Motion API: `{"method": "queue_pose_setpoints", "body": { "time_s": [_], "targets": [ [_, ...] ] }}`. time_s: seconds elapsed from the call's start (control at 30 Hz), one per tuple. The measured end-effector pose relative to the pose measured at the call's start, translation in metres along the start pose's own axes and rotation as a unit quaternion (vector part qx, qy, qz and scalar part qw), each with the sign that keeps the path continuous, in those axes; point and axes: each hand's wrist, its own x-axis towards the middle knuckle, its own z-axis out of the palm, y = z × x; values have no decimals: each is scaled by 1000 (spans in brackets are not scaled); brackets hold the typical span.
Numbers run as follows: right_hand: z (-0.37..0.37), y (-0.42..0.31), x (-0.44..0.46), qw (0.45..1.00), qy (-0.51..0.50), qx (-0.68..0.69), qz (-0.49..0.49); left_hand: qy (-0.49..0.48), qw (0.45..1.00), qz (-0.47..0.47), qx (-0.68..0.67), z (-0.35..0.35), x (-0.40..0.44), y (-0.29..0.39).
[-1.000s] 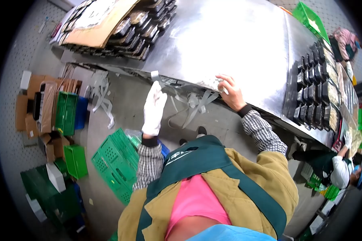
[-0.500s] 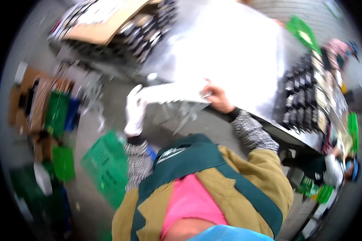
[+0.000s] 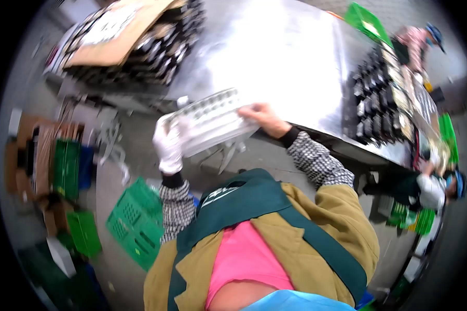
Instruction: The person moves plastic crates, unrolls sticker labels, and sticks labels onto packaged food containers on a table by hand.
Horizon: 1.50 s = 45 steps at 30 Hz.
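Tray at new tilt between both hands

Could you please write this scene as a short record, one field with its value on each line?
Left hand: white glove; holds one end of the pale tray
Right hand: bare; fingers at the other end
Pale tray: between both hands; details blurred
Metal table: beyond the hands
On table, left: stacked black trays, cardboard on top
On table, right: rows of black containers
Floor, left: green crate
Other people: two, far right
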Motion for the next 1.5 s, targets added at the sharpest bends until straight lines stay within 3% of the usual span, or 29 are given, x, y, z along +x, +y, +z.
{"method": "queue_pose_setpoints", "body": {
  "time_s": [0.07, 0.13, 0.17, 0.23, 0.37, 0.4, 0.5, 0.57, 0.63, 0.67, 0.7, 0.73, 0.77, 0.83, 0.87, 0.9, 0.97, 1.0, 1.1, 1.13, 1.17, 1.23, 1.27, 1.37, 1.4, 1.5],
  "targets": [
    [-4, -15, -4, 998, -58, 6, -4, 6, 999, -3, -46, -2, 0, -8],
    [0, -16, 0, 997, -47, 34, -58, 4, 999, -9, -31, -8, -3, -10],
    [6, -20, 2, 986, -33, 154, -51, 4, 1000, 1, -17, -11, -6, -11],
    [10, -34, 10, 994, -23, 108, -14, 19, 1000, -1, 10, -11, -7, -1],
    [16, -29, 33, 998, -14, 68, -4, 5, 978, -49, -204, -17, -16, 25],
    [19, -27, 37, 997, -13, 70, -17, -59, 970, -75, -224, -29, -19, 18],
    [32, -24, 48, 993, -11, 111, -36, -124, 964, -208, -109, -51, -37, -1],
    [42, -36, 50, 991, -19, 127, -27, -52, 971, -227, -56, -55, -51, -26],
    [56, -40, 51, 983, -46, 177, -18, -37, 949, -313, -5, -62, -56, -32],
    [54, -36, 53, 988, -73, 138, -12, -28, 970, -219, -100, -64, -65, -54],
    [51, -30, 57, 990, -98, 98, -3, -6, 960, -224, -165, -59, -64, -27],
    [51, -17, 65, 991, -101, 65, -55, 4, 964, -222, -143, -65, -67, -38],
    [46, -6, 70, 974, -167, 90, -121, 13, 968, -221, -122, -71, -70, -49],
    [50, -20, 71, 925, -251, -32, -283, 21, 924, -215, -315, -77, -70, -33],
    [54, -30, 64, 908, -261, -87, -316, 17, 824, -283, -490, -82, -66, -36],
    [57, -35, 61, 896, -268, -139, -326, 30, 866, -251, -431, -80, -72, -10],
    [60, -38, 57, 882, -254, -178, -355, 66, 850, -235, -467, -86, -79, -21],
    [58, -36, 59, 895, -250, -151, -336, 60, 815, -294, -495, -94, -78, -25],
    [48, -8, 81, 921, -258, -25, -290, -18, 885, -157, -438, -98, -84, -17],
    [52, -14, 81, 949, -245, 64, -189, 14, 906, -195, -375, -95, -82, -9],
    [57, -20, 81, 959, -227, 151, -84, -7, 929, -176, -324, -94, -81, -7],
    [60, -2, 97, 933, -292, 194, -82, -22, 950, -169, -262, -87, -76, 8],
    [57, 7, 107, 955, -282, 34, -84, -20, 940, -181, -287, -85, -73, 10],
    [69, -11, 108, 952, -306, -18, 3, -49, 961, -111, -247, -93, -67, -6],
    [72, -14, 114, 956, -293, 5, 5, 12, 898, -232, -374, -92, -59, -5],
    [81, -34, 144, 970, -237, -17, -46, 31, 831, -115, -543, -104, -37, 13]
  ]
}}
